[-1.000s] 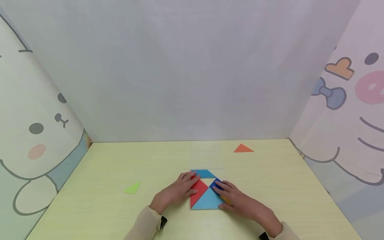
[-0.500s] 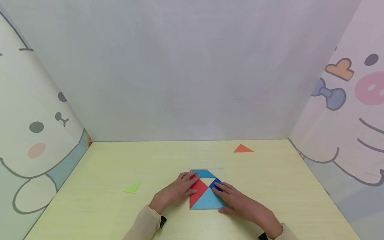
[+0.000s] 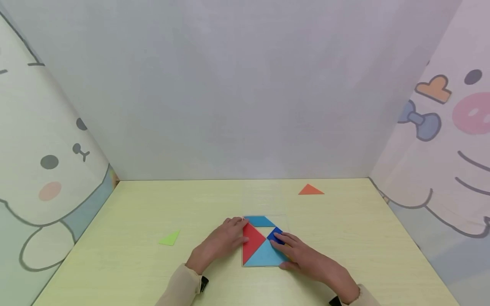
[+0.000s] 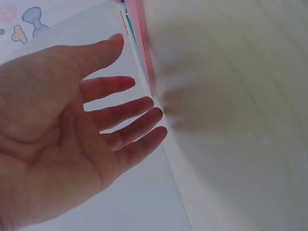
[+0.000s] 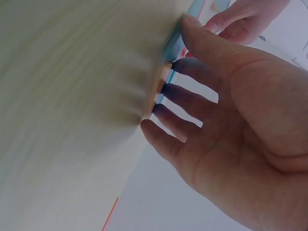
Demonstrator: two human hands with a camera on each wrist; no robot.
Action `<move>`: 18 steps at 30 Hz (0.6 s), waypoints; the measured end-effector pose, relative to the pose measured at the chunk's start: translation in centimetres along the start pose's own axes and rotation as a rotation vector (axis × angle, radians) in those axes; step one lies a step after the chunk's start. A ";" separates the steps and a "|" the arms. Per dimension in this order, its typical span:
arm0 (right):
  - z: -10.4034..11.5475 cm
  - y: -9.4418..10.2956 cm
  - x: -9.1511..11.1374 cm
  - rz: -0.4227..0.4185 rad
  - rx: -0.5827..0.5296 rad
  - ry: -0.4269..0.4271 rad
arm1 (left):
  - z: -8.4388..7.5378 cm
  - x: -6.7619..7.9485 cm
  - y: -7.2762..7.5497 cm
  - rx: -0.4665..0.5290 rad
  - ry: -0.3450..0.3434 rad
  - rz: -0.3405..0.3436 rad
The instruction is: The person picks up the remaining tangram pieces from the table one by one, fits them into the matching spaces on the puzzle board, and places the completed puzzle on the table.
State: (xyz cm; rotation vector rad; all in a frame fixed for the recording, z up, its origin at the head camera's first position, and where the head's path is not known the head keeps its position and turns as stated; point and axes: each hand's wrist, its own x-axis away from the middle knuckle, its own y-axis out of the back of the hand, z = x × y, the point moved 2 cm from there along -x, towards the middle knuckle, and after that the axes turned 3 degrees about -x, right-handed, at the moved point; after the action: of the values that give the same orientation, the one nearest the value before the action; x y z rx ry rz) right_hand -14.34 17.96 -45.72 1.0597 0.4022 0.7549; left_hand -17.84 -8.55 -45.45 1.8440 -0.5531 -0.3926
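Note:
My left hand (image 3: 226, 240) rests at the left edge of a red tangram triangle (image 3: 254, 240), fingers fairly straight; the left wrist view shows nothing in the palm. My right hand (image 3: 308, 257) lies over the right side of the figure. Its fingertips touch a dark blue square (image 3: 274, 235), and its thumb is by the lower right of a light blue triangle (image 3: 266, 255). An orange piece (image 5: 161, 82) shows along the right fingertips in the right wrist view, mostly hidden from the head view. A blue parallelogram (image 3: 258, 221) forms the top of the figure.
A small green triangle (image 3: 170, 238) lies to the left on the pale wooden table (image 3: 115, 263). An orange-red triangle (image 3: 311, 190) is at the back right. Behind the figure a clear sheet (image 3: 264, 197) lies flat. Cartoon-printed panels and a grey backdrop (image 3: 245, 93) border the table.
My left hand has drawn slightly left, off most of the red triangle. My right fingers have shifted slightly, and the orange piece has gone from sight in the head view.

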 end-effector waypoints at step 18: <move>-0.3 -0.1 0.0 0.016 -0.015 -0.030 | 0.3 1.6 1.0 -0.099 0.128 -0.340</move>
State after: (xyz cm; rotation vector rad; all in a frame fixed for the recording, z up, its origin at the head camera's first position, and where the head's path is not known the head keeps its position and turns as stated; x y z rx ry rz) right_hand -14.49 18.15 -45.93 1.0605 0.3622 0.7539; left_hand -16.87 -9.90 -44.55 1.8533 -0.1283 -0.5139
